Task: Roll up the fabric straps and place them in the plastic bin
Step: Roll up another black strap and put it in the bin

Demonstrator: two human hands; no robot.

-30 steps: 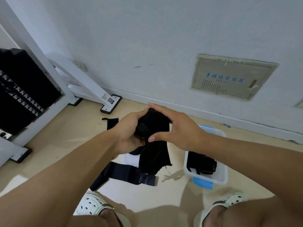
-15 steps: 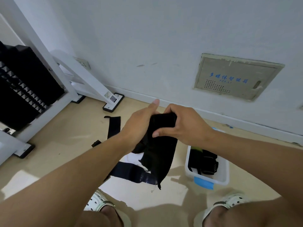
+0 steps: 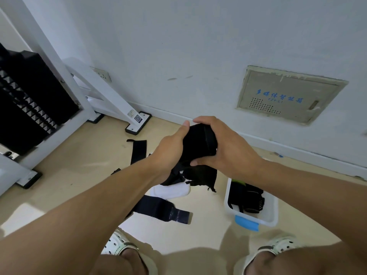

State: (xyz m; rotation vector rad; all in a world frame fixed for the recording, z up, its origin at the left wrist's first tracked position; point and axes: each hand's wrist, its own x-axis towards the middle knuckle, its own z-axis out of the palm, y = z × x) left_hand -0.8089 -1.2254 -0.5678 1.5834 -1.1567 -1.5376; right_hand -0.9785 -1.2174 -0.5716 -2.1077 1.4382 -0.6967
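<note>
Above the floor, both hands — left hand (image 3: 172,147), right hand (image 3: 224,149) — gripped the strap (image 3: 198,143); its loose tail at 6 o'clock could unwind if either grip slackened.

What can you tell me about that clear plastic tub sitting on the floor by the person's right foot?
The small translucent white plastic bin is rectangular with rounded corners and stands upright on the beige floor, near the white wall. A light blue handle clips onto its near rim. Inside lie several dark rolled fabric straps, one showing a yellow-green edge. The person's right forearm passes above it and hides its far end. Nothing touches it.
</note>
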